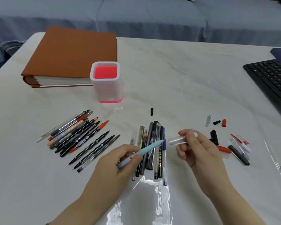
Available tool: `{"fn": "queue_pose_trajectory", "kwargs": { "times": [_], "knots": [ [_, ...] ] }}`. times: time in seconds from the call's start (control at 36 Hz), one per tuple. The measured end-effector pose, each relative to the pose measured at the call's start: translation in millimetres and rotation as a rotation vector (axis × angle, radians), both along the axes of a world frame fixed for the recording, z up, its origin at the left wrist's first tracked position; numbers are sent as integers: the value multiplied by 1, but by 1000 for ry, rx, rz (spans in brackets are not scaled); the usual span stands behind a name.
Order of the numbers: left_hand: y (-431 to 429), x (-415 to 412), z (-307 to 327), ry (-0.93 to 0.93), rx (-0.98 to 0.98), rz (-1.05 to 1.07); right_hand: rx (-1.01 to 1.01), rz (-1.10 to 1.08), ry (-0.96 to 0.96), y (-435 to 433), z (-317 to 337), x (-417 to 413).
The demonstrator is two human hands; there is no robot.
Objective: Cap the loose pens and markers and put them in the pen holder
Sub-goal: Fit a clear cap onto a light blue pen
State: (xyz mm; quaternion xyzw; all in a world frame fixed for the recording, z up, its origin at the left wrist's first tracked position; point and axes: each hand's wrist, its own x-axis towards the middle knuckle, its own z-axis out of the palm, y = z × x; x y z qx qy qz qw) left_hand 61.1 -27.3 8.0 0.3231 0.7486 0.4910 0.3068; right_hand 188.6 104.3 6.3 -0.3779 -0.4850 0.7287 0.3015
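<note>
Pale blue plastic pen point(146, 150): it lay slanted in the left hand point(118, 159), above the middle row of pens, with its bare tip aimed up and right at a cap.
Left grip: the thumb and fingers were curled round the pen's rear half, probably to leave the tip free and steady for capping.
Right grip: the right hand point(196, 148) pinched a clear plastic cap point(177, 140) between thumb and fingertips. The cap's open mouth faced the pen tip, near it but not touching.
White square pen holder with a red inside point(107, 88): it stood upright beyond the pens, just in front of a brown binder point(75, 51). Nothing showed in it, so the job seemed barely begun.
Uncapped pens and markers point(76, 135): they were fanned at the left, tips bare.
Middle pens point(160, 159): they lay side by side under the hands.
Loose caps point(234, 146): they were scattered beside the right hand, likely so that hand could fetch them.
White tabletop point(177, 78): it also carried a black keyboard point(272, 78) at the far right.
</note>
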Motion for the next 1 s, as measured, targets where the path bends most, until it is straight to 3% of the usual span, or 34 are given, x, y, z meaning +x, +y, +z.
{"fn": "queue_pose_trajectory", "kwargs": {
  "times": [0.39, 0.56, 0.78, 0.92, 0.94, 1.0],
  "knots": [
    [-3, 1, -1, 67, -4, -88, 87, 92, -44, -8, 2, -4],
    [1, 6, 4, 130, 20, -98, 19, 168, -11, -19, 1, -9],
    [2, 4, 16, -181, 51, 11, 168, 200, -10, -23, 0, -12],
    [5, -1, 18, -843, -1, -10, 182, 235, -23, -23, 1, -20],
    [5, -1, 17, -864, -14, -19, 164, 231, -42, -23, 0, -22],
    [6, -2, 12, -725, -34, -24, 125, 216, -86, -23, -2, -26]
  ]
}}
